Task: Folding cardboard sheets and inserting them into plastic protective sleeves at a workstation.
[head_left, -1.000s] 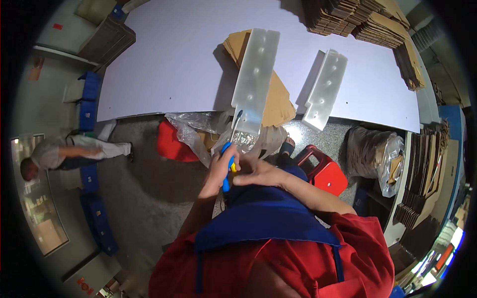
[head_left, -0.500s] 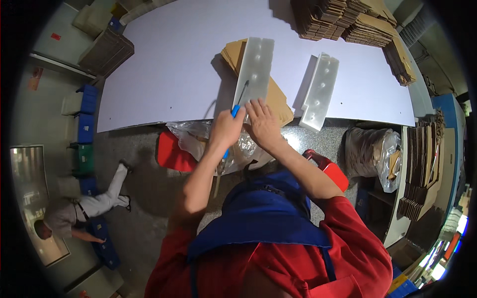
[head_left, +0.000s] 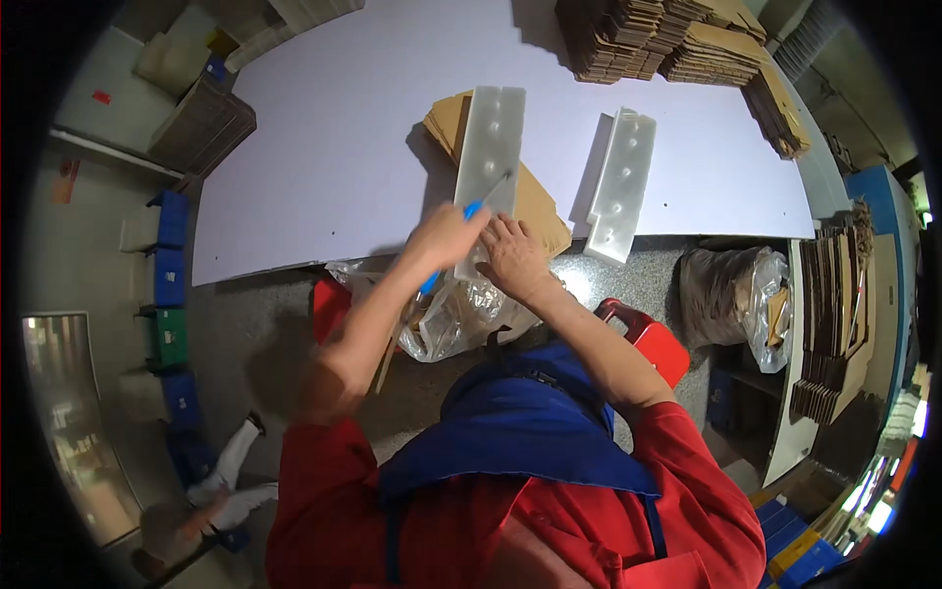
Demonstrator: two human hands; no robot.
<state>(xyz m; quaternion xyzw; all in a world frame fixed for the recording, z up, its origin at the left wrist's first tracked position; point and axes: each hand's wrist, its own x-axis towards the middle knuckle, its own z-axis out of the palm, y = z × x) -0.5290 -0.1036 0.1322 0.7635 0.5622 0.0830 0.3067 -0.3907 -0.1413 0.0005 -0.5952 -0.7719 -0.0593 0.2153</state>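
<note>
Screwdriver (head_left: 469, 218), blue handle, gripped in left hand (head_left: 444, 236), tip on the near plastic panel (head_left: 488, 157). Panel lies on a cardboard stack (head_left: 535, 201) at the near edge of the white worktop (head_left: 324, 147). Right hand (head_left: 512, 257) lies open and flat, fingers spread, pressing the panel's near end just beside the left hand. 2nd plastic panel (head_left: 618, 182) lies to the right, apart from the 1st. Clear plastic bag (head_left: 461, 314) hangs below the worktop edge under both hands. Flat cardboard piles (head_left: 667, 39) at the far right of the worktop.
</note>
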